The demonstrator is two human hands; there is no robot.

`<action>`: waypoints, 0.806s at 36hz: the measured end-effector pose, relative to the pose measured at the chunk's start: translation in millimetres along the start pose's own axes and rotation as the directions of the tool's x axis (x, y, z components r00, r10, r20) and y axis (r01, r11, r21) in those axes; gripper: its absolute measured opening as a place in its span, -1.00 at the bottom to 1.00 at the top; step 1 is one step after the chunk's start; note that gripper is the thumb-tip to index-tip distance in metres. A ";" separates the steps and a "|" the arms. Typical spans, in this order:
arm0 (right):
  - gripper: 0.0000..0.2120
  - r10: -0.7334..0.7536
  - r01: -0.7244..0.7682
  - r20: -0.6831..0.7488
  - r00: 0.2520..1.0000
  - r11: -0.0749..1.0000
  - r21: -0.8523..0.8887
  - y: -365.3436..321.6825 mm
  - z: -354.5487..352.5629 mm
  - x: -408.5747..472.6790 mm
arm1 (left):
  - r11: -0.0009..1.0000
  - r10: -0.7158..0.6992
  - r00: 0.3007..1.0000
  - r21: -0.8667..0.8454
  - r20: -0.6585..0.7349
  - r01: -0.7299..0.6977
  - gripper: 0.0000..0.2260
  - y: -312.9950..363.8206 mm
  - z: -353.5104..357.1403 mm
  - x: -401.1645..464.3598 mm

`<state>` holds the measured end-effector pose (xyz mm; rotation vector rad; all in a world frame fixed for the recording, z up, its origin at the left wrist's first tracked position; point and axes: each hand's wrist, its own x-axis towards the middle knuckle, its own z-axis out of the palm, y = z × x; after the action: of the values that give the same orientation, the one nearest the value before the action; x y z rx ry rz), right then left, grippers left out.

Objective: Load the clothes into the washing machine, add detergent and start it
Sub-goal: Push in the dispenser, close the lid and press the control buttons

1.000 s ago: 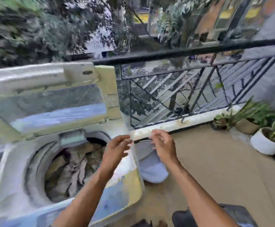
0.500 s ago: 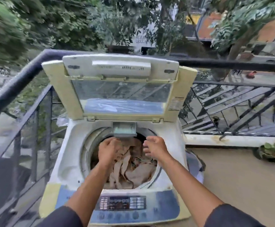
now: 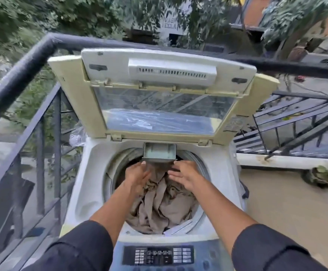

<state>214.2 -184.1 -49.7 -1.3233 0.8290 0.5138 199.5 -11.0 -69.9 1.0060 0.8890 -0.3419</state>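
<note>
Writing: a sign on the building beyond the railing (image 3: 12,79) carries letters too blurred to read. The sticker on the lid's right frame and the markings on the control panel (image 3: 158,255) are too small to read. No brand name legible on the machine.

Washing machine (image 3: 85,192): top-loader on a balcony, set in the corner of the dark metal railing. Control panel at the near edge, hinge at the far edge. Lid (image 3: 159,106) raised, standing nearly upright, its clear window facing the camera. A small grey detergent drawer (image 3: 159,152) juts out over the far rim of the tub opening.

Clothes (image 3: 163,204): beige fabric, crumpled, inside the drum, filling most of the round opening.

Left hand (image 3: 137,175): reaches into the opening, fingers extended and relaxed, fingertips at the drawer's lower left corner. Contact with the fabric below cannot be told.

Right hand (image 3: 184,174): fingers straight and spread, palm down, over the fabric just below the drawer's right end; fingertips near or at the drawer edge. Grips nothing.

Both forearms bare, dark sleeves (image 3: 272,249) at the near edge.

Potted plant (image 3: 323,173) on the balcony floor at right.
</note>
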 end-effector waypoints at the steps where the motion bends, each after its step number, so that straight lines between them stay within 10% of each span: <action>1: -0.61 0.009 -0.009 0.006 1.000 1.000 0.021 0.3 0.6 2.0 | 1.000 -0.012 1.000 -0.009 0.018 0.012 -0.79 0.4 -0.9 0.8; 7: -0.94 0.059 -0.062 0.029 0.998 0.991 0.116 3.7 5.7 8.1 | 0.998 -0.021 0.997 -0.063 0.080 0.026 -0.69 2.9 -6.2 5.5; 29: -0.86 -0.066 0.070 -0.024 0.998 0.955 0.289 -7.4 14.8 18.2 | 0.996 -0.019 0.995 -0.086 0.095 0.028 -0.85 21.6 7.5 16.8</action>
<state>234.5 -173.4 -58.6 -1.0807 0.8329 0.3147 226.9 -3.8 -68.6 0.8927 0.8239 -0.3647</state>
